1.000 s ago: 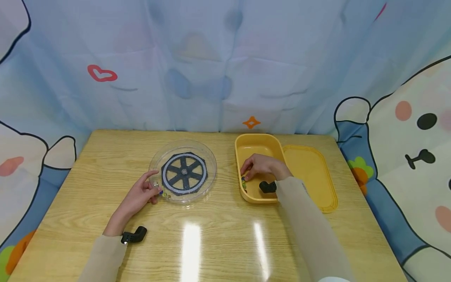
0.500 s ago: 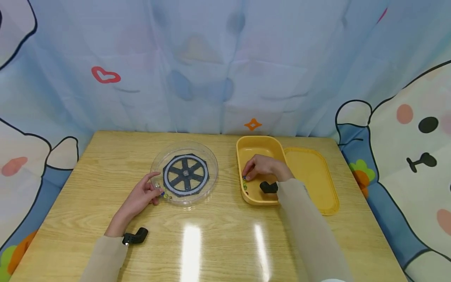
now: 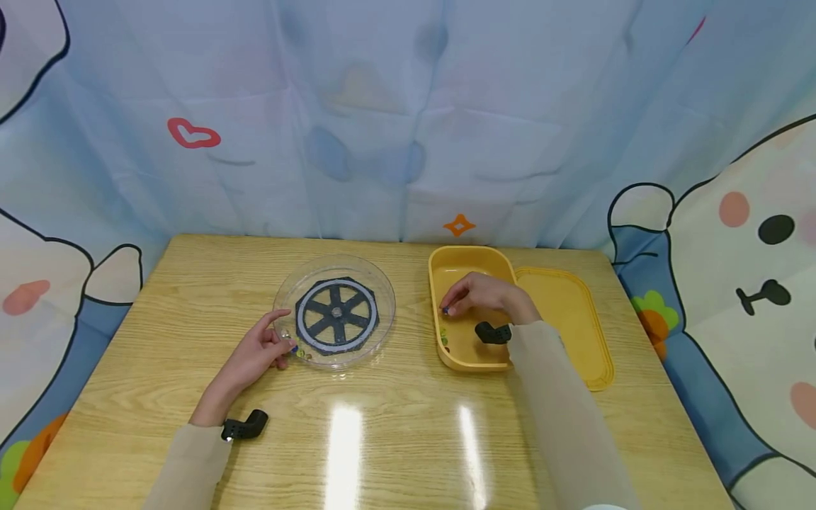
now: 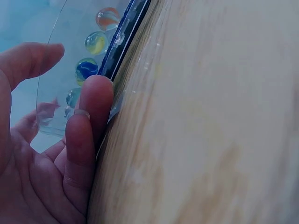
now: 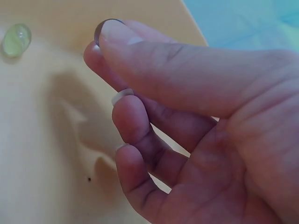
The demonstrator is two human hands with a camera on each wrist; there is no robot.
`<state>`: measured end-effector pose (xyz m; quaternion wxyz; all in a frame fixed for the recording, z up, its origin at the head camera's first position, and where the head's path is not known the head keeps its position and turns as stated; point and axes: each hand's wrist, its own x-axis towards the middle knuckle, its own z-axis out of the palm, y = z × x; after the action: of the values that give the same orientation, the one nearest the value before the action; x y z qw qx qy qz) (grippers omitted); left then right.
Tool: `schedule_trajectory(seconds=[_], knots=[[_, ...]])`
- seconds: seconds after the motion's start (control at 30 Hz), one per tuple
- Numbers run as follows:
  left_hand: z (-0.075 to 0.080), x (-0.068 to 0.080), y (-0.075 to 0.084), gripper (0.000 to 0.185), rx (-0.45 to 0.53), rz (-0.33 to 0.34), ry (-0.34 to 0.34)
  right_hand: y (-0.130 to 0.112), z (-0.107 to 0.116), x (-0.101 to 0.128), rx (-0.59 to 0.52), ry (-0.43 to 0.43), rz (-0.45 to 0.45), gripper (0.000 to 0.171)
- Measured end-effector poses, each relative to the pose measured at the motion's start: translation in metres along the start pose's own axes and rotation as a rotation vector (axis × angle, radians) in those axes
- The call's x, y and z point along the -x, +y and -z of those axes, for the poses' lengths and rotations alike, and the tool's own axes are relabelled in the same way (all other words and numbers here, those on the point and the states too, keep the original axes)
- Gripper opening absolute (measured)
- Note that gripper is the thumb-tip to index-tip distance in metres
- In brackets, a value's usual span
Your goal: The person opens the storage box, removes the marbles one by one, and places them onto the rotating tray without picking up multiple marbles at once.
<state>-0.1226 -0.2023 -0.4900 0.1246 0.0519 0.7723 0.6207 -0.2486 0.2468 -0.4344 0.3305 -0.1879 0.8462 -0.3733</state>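
Observation:
A clear round dish (image 3: 382,297) holds a black spoked wheel (image 3: 336,314). Several glass marbles (image 4: 87,68) lie in its channel at the front left. My left hand (image 3: 283,331) rests beside that rim, its thumb (image 4: 93,112) pressed against the dish wall and its forefinger straight along the edge. My right hand (image 3: 449,306) hovers over the open yellow box (image 3: 465,263). Its thumb and forefinger pinch a small marble (image 5: 100,28). A yellow-green marble (image 5: 17,39) lies on the box floor below, and a few more marbles (image 3: 443,338) lie near the front left corner.
The yellow lid (image 3: 564,319) lies flat against the box's right side. The wooden table (image 3: 395,425) has glare streaks at the front. A blue cartoon curtain (image 3: 408,120) hangs behind the far edge. Black camera mounts (image 3: 245,427) sit on both wrists.
My right hand has risen from the box floor with a marble pinched in its fingertips. The left hand and the dish have stayed put.

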Motion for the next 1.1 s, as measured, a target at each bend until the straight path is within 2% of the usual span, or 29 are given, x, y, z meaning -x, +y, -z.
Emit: schedule_trajectory(seconds=[0.3, 0.6, 0.87, 1.1], knots=[[0.000, 0.000, 0.000, 0.062, -0.012, -0.002, 0.000, -0.011, 0.002, 0.010, -0.035, 0.050, -0.027, 0.019], [0.000, 0.000, 0.001, 0.062, -0.011, 0.009, 0.005, -0.031, -0.001, 0.021, -0.046, 0.175, 0.089, 0.019], [0.000, 0.000, 0.001, 0.062, -0.014, -0.001, 0.007, -0.057, -0.019, 0.027, -0.064, 0.268, 0.152, 0.020], [0.000, 0.000, 0.000, 0.061, -0.004, 0.004, 0.005, -0.074, -0.046, 0.014, -0.091, 0.306, 0.193, 0.017]])
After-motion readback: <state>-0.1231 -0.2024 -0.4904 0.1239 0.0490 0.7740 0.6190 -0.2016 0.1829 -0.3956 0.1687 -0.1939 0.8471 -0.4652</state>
